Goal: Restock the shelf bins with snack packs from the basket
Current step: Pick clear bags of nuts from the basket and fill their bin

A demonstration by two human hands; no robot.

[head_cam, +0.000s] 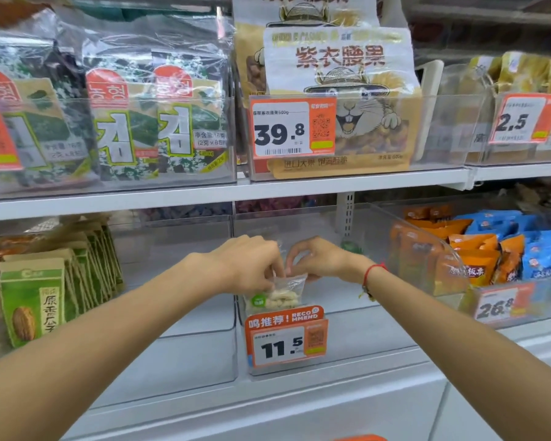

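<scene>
Snack pack point(279, 292), pinched by both hands

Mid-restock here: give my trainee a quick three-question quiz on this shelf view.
1. True or false: both hands hold the clear snack pack.
2. Which price tag is on the bin receiving the pack? A) 39.8 B) 11.5 C) 2.5
3. Fill in: the red string bracelet is on the ___ wrist.

Key: 1 true, the left hand and right hand both pinch its top; 2 B, the 11.5 tag; 3 right.
</scene>
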